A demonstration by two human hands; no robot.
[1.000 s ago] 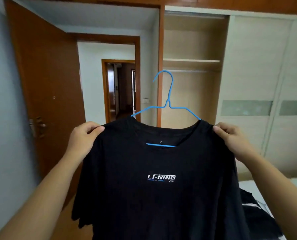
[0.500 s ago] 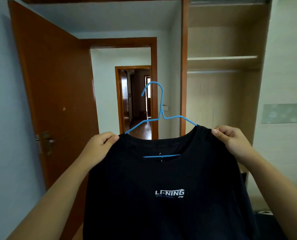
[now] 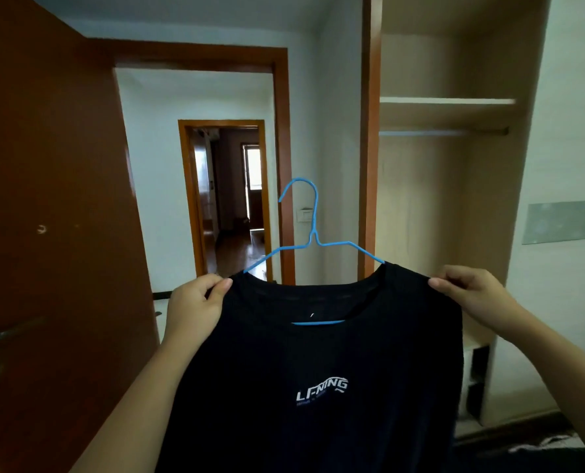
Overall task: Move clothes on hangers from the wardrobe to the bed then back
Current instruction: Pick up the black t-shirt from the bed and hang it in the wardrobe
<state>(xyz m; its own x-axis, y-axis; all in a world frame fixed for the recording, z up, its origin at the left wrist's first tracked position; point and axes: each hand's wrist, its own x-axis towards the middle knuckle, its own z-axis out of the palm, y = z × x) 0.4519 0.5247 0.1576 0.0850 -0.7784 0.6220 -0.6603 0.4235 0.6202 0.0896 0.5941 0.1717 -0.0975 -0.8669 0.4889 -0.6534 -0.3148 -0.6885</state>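
A black T-shirt [image 3: 321, 363] with a white chest logo hangs on a blue wire hanger [image 3: 313, 233], held up in front of me. My left hand [image 3: 195, 302] pinches its left shoulder and my right hand [image 3: 472, 295] pinches its right shoulder. The hanger's hook stands upright above the collar, free of any rail. The open wardrobe [image 3: 444, 186] is ahead to the right, with a bare hanging rail [image 3: 441, 132] under a shelf.
A brown room door [image 3: 52, 216] stands open on the left, its handle [image 3: 1, 332] at the left edge. A doorway [image 3: 226, 199] leads to a hallway straight ahead. A sliding wardrobe panel [image 3: 570, 165] is at the right. Dark fabric [image 3: 536, 448] lies at the bottom right.
My view has closed in on the wardrobe and swung left, so the open compartment now fills the right side. Both hands keep the same grip on the shirt's shoulders.
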